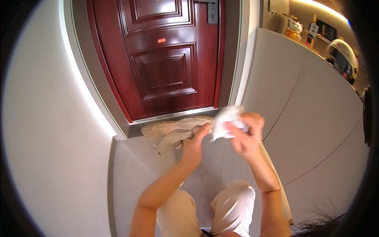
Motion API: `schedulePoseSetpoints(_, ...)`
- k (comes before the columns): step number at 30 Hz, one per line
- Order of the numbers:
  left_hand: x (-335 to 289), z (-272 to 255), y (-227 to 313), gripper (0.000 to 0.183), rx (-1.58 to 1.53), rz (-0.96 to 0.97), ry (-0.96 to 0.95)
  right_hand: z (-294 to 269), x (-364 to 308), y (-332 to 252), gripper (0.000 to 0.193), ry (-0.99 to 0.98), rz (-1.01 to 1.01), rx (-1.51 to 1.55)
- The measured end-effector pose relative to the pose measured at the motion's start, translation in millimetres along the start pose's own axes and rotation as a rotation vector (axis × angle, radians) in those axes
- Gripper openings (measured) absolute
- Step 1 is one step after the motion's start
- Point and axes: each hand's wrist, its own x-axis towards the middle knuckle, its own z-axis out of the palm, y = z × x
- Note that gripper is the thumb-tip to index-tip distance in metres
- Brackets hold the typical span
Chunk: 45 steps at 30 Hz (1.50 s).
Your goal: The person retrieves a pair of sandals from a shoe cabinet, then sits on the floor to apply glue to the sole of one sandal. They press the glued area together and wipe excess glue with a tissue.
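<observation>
A beige sneaker [173, 136] is held up in front of the door, lying on its side with its pale sole along the far edge. My left hand [193, 146] is closed round its right end, thumb on top. A loose lace hangs from the shoe's near side. Just right of the shoe, my right hand [248, 134] grips a crumpled white wipe [224, 120], smeared by motion. Whether the wipe touches the shoe I cannot tell.
Ahead stands a dark red panelled door [164, 75] with a metal sill. A grey cabinet [312, 106] curves along the right, with a cat figurine [294, 29] and a white helmet [343, 59] on top. A pale wall [43, 118] rises at left. My knees are bent over grey floor tiles [134, 158].
</observation>
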Motion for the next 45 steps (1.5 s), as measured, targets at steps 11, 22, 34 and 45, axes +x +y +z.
schedulePoseSetpoints(11,-69.1,19.7,37.0,0.029,-0.195,-0.033,0.110,-52.5,29.9,-63.4,0.028,-0.198,-0.002,0.191)
schedulePoseSetpoints(22,-76.6,-0.4,23.1,0.023,0.028,0.137,0.018,-51.3,10.3,-65.0,0.028,-0.366,0.043,0.246)
schedulePoseSetpoints(34,-55.3,-20.4,39.9,0.032,0.215,0.225,0.228,-21.6,-42.9,-27.5,0.021,-0.457,0.357,0.205)
schedulePoseSetpoints(45,-63.2,-15.3,21.6,0.022,0.337,0.431,0.156,-35.3,-20.5,-47.4,0.019,-0.083,0.571,0.217)
